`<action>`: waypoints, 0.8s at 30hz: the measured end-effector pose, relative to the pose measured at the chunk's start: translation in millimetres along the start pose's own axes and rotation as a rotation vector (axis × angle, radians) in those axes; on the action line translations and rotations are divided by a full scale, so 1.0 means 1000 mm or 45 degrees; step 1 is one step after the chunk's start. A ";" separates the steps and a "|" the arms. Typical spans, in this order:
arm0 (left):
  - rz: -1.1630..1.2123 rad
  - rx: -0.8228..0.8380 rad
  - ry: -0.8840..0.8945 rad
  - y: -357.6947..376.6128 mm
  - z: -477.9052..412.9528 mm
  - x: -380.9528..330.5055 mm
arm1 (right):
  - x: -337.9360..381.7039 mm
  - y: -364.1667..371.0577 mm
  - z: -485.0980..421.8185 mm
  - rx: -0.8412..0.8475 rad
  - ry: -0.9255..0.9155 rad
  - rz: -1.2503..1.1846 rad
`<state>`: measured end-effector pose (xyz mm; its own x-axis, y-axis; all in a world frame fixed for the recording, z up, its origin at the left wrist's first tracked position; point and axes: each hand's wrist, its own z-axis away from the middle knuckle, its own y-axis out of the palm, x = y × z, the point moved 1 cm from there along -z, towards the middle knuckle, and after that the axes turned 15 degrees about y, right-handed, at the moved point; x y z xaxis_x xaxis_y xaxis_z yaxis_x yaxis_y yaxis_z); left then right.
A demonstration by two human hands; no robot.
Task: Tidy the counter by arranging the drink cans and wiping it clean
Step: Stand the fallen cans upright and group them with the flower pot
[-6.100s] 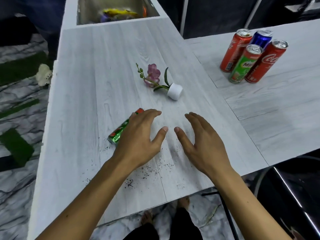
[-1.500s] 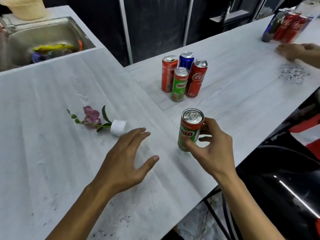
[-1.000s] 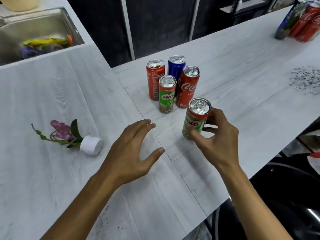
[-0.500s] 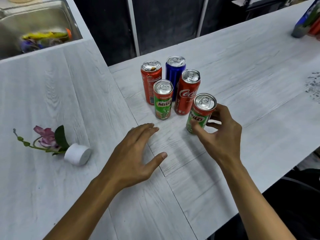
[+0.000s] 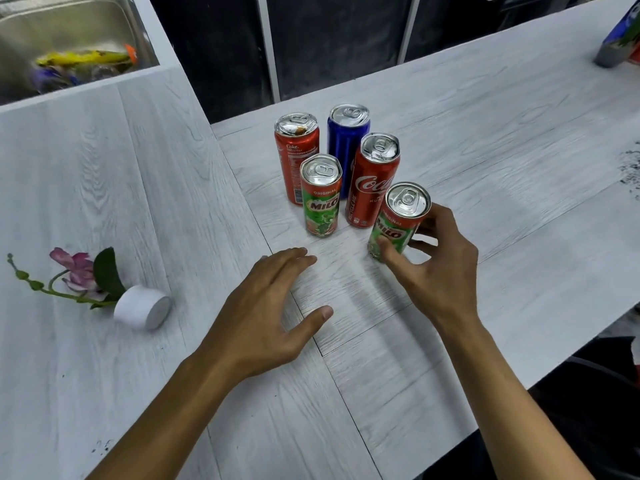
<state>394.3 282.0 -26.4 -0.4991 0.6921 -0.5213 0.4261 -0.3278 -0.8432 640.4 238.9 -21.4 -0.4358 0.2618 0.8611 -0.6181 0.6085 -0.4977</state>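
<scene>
My right hand (image 5: 434, 268) grips a green Milo can (image 5: 398, 220), upright or slightly tilted, its base at the white counter (image 5: 502, 209), just right of a cluster of cans. That cluster holds a second Milo can (image 5: 320, 197), a Coca-Cola can (image 5: 372, 181), a blue can (image 5: 344, 140) and a red Coke can (image 5: 296, 154), all standing. My left hand (image 5: 266, 313) hovers open, palm down, over the counter in front of the cluster, holding nothing.
A small white pot with a pink flower (image 5: 138, 306) lies tipped over at the left. A steel sink (image 5: 69, 60) with items is at the far left. More cans (image 5: 620, 39) stand far right, with dark crumbs (image 5: 630, 168) nearby. Counter edge runs at lower right.
My right hand picked up the Milo can that lay on its side and carried it toward the can cluster, where it now stands beside the Coca-Cola can. My left hand followed, staying open.
</scene>
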 end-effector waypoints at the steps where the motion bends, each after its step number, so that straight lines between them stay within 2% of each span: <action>1: 0.002 0.000 -0.001 0.000 0.000 0.000 | -0.001 0.000 0.000 0.008 0.000 0.002; 11: -0.012 -0.012 0.029 -0.004 0.004 -0.004 | -0.007 0.000 0.004 0.068 0.063 0.106; 19: -0.045 -0.016 0.045 -0.009 0.014 -0.006 | -0.018 -0.003 0.035 0.127 0.202 0.453; 24: -0.032 -0.026 0.030 -0.012 0.031 -0.008 | -0.021 -0.005 0.065 0.130 0.235 0.540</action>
<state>369.7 261.0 -15.9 -0.4919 0.7151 -0.4966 0.4292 -0.2971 -0.8529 609.7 182.0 -43.6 -0.5459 0.6058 0.5787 -0.4757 0.3444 -0.8094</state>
